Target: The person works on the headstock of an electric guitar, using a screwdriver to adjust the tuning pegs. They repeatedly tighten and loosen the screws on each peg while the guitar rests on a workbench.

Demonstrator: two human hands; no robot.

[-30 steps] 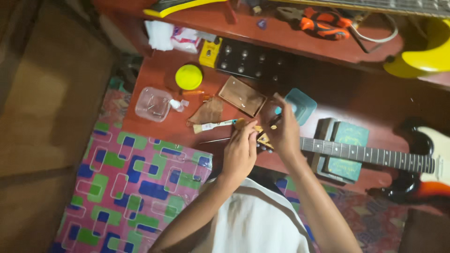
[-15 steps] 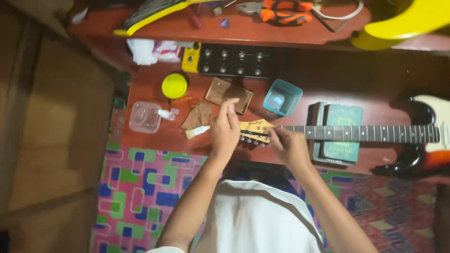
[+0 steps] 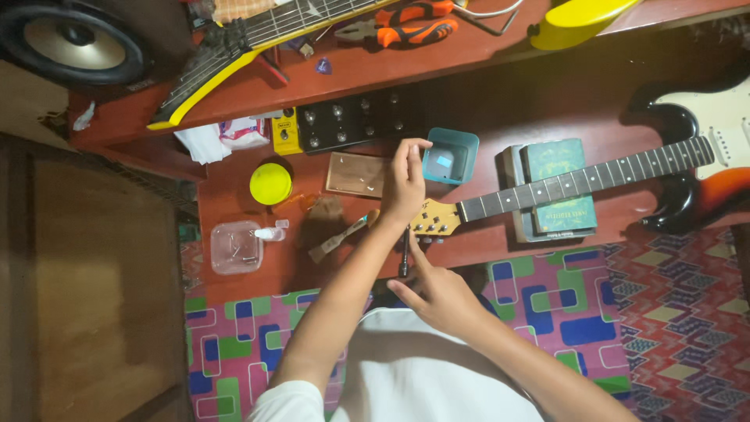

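Head view, looking straight down. My left hand (image 3: 406, 184) is reaching forward over the red-brown surface (image 3: 484, 109), fingers extended and loosely open, the heel resting on the pale wooden headstock (image 3: 436, 218) of the electric guitar (image 3: 703, 156); its fingertips are lying just beside the teal square container (image 3: 451, 155) and holding nothing that I can make out. My right hand (image 3: 437, 293) is sitting at the near edge of the surface, thumb and forefinger pinching a slim dark screwdriver (image 3: 405, 254) that is standing roughly upright just below the headstock. The guitar neck (image 3: 586, 181) is running to the right across a stack of green-covered books (image 3: 556, 191), the upper cover carrying a rectangular printed panel; the sunburst body is lying at far right.

Left of the left hand: a brown rectangular tray (image 3: 357, 173), a small brush (image 3: 340, 238) with a teal-tipped handle, a round yellow-green lid (image 3: 271, 184), and a clear plastic box (image 3: 236, 247) with a small white bottle (image 3: 270, 233) touching it. Behind them: a yellow effects pedal (image 3: 287, 131) against a black pedal unit (image 3: 355, 121), and a white-and-pink soft packet (image 3: 234, 134). On the upper shelf: orange-handled pliers (image 3: 406, 27) and a second guitar's neck (image 3: 258, 39). A speaker cone (image 3: 74, 43) is showing at top left; a patterned mat (image 3: 226, 352) is covering the floor.
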